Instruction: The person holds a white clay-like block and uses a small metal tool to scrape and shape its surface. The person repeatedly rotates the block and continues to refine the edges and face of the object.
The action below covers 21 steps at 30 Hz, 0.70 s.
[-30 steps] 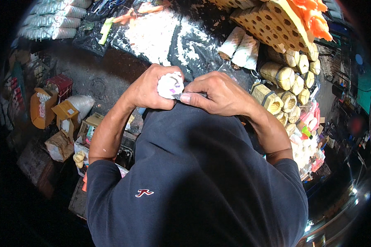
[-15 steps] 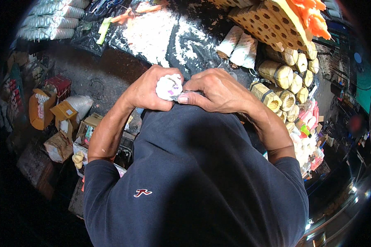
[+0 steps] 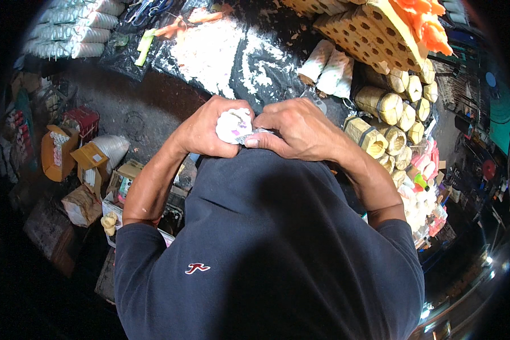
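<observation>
While both hands meet at the chest, the left hand (image 3: pixel 201 133) wraps its fingers around a small white packet with pink print (image 3: pixel 234 124), and the right hand (image 3: pixel 300 130) pinches its silvery edge. Orange cartons (image 3: pixel 56 153) sit left below.

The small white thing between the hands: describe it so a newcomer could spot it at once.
Start at the dark sheet dusted with white flakes, then drop to the two hands meeting above the navy shirt. The left hand cups a small white roundish piece with faint pink and purple marks, and the right hand pinches its edge. Nothing else here is hand-held.
</observation>
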Available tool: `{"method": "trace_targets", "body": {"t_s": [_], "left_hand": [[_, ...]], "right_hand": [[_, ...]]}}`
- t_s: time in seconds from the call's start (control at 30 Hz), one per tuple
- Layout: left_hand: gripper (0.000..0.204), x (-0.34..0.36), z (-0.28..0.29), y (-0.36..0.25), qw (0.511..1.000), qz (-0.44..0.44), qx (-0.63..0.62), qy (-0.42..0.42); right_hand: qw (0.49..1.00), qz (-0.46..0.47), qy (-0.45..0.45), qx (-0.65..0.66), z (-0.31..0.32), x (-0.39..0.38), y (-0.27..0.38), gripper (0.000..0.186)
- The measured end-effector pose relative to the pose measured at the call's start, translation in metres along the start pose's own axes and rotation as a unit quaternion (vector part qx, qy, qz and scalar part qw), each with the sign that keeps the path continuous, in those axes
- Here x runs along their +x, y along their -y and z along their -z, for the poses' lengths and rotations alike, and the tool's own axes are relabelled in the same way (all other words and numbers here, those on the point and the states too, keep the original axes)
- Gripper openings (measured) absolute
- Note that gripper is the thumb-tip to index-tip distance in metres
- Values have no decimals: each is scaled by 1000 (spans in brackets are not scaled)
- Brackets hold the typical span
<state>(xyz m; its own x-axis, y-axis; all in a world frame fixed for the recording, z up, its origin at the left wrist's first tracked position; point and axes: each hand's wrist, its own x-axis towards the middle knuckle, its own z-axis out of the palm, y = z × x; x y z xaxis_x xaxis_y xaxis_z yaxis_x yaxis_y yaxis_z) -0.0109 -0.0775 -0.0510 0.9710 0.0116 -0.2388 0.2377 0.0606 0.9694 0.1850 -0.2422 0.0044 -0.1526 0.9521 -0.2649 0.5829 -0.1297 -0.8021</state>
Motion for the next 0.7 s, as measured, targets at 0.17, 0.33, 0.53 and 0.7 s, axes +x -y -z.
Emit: {"method": "trace_targets", "body": {"t_s": [0.17, 0.33, 0.53, 0.7], "left_hand": [[41, 1, 0, -3, 999, -21, 28, 2], [41, 1, -2, -1, 998, -33, 43, -23], [42, 5, 2, -4, 997, -40, 65, -4], [43, 7, 2, -4, 998, -42, 52, 8]], "right_hand": [[1000, 17, 0, 15, 2, -1, -2, 50], [997, 49, -44, 44, -3, -2, -7, 38], [999, 38, -25, 29, 5, -6, -1, 39], [1000, 20, -10, 3, 6, -6, -3, 41]]}}
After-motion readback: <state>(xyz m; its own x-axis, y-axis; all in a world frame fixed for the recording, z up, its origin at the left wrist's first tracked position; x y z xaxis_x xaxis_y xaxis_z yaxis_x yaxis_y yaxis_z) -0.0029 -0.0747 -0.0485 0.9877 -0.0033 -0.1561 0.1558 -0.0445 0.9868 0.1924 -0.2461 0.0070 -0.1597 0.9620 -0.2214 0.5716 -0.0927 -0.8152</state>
